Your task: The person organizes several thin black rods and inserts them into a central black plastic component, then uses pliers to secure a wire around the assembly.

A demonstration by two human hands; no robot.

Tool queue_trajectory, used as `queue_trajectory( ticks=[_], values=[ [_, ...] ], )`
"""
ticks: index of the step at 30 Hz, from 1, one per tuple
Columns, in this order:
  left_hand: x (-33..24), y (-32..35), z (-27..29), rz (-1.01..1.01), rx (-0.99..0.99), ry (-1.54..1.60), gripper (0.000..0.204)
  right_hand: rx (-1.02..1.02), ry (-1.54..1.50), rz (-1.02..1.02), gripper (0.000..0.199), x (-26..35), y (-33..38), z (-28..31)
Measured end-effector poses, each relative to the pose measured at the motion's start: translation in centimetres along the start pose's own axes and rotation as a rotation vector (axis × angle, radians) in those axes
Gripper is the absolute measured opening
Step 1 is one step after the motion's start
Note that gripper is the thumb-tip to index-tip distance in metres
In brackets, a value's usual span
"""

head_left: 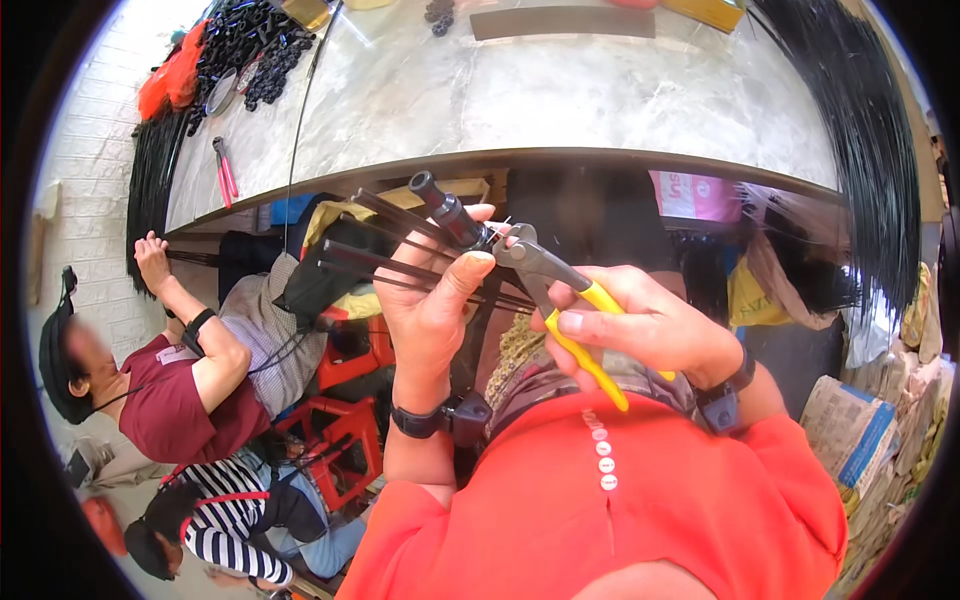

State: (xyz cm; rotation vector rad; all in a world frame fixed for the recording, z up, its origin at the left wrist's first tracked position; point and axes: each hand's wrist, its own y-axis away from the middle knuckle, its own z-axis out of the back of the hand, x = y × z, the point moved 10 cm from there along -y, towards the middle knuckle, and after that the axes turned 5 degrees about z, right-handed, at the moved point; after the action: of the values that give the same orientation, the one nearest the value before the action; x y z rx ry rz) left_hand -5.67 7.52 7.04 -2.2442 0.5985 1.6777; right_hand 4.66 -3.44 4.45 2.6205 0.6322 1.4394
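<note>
My left hand [422, 318] is closed around a black umbrella frame [452, 216], a round tube-like hub with several thin dark ribs fanning out between and behind the fingers. Its thumb presses near the hub's lower end, where thin bits of wire stick out. My right hand [655, 322] grips yellow-handled pincers [548, 268]. Their grey jaws are at the wire beside my left thumb; whether they bite on it is too small to tell. Both hands are in front of my lap, below the table's near edge.
A marbled table [640, 100] spans the far side, with red-handled pincers [225, 172], a heap of black parts [255, 50] and bundled black rods [860, 130]. Two people sit at left near red stools [335, 450]. Stacked sacks [850, 430] stand at right.
</note>
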Motion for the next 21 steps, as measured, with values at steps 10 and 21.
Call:
queue_trajectory(
  ticks=[10, 21],
  values=[
    [-0.2, 1.2, 0.5, -0.103, -0.219, 0.047, 0.031, -0.004, -0.049, 0.064, 0.024, -0.8, -0.6, -1.7],
    [0.0, 1.7, 0.6, -0.152, -0.109, -0.032, 0.034, 0.123, 0.245, 0.092, 0.028, 0.8, -0.2, 0.4]
  ],
)
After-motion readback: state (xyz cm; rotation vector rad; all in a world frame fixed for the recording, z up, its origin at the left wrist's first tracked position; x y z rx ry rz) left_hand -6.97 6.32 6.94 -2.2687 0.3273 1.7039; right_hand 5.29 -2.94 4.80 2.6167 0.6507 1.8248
